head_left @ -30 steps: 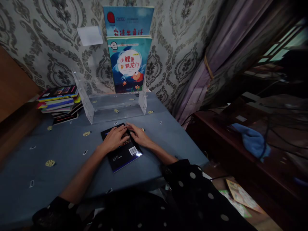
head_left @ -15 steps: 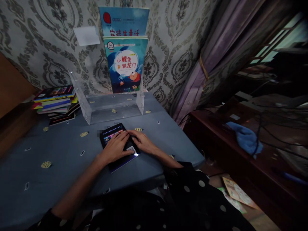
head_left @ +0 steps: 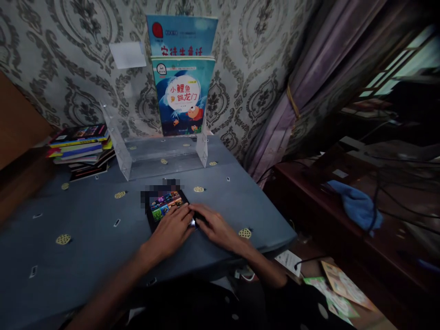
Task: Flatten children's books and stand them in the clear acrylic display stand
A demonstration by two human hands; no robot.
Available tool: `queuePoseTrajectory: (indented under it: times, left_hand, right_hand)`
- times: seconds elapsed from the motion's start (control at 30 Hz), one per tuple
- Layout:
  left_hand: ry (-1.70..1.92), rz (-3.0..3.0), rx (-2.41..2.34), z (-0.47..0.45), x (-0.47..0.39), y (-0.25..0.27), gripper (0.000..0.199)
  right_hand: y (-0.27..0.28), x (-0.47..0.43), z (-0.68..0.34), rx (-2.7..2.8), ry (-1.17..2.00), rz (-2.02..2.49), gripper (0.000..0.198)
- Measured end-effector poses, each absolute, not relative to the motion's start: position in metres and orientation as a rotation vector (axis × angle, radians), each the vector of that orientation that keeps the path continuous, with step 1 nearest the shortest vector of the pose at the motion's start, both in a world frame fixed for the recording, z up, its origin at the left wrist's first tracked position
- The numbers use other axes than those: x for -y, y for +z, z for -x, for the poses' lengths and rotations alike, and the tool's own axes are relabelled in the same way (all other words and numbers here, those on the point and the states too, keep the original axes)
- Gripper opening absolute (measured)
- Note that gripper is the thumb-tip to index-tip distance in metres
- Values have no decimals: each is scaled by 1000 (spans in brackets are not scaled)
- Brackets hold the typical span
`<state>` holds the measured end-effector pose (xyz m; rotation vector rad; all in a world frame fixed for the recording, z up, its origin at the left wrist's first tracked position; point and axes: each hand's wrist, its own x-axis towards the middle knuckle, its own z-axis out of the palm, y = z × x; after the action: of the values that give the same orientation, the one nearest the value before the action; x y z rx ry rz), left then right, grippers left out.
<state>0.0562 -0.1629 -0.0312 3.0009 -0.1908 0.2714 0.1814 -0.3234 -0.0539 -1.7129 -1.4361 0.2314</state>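
A book with a dark cover and rows of small coloured pictures lies on the cloth-covered table, slightly turned. Its upper part is blurred out by a pixel patch. My left hand rests flat on the lower part of the cover, fingers stretched out. Beside it, my right hand lies at the book's right edge, its fingers extended and meeting the left fingertips. Both hands hide much of the cover's lower half. Behind the book stands a clear plastic book rack.
Two blue picture books stand upright at the rack's back. A stack of books sits at the table's left rear. On the right are a purple curtain and a dark red cabinet bearing a blue cloth and cables.
Both hands have slid down the cover towards me, uncovering more of its coloured pictures. The barcode label seen before is now hidden. The view has shifted slightly.
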Motion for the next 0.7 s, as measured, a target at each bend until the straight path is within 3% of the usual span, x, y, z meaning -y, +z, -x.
queuePoseTrajectory:
  times: [0.4, 0.7]
  left_hand:
    - [377, -2962, 219, -43, 171, -45, 41]
    - [255, -2886, 72, -53, 135, -52, 58]
  right_hand:
    - [-70, 343, -161, 1419, 112, 1890, 62]
    - [-61, 339, -157, 1482, -20, 1878, 43]
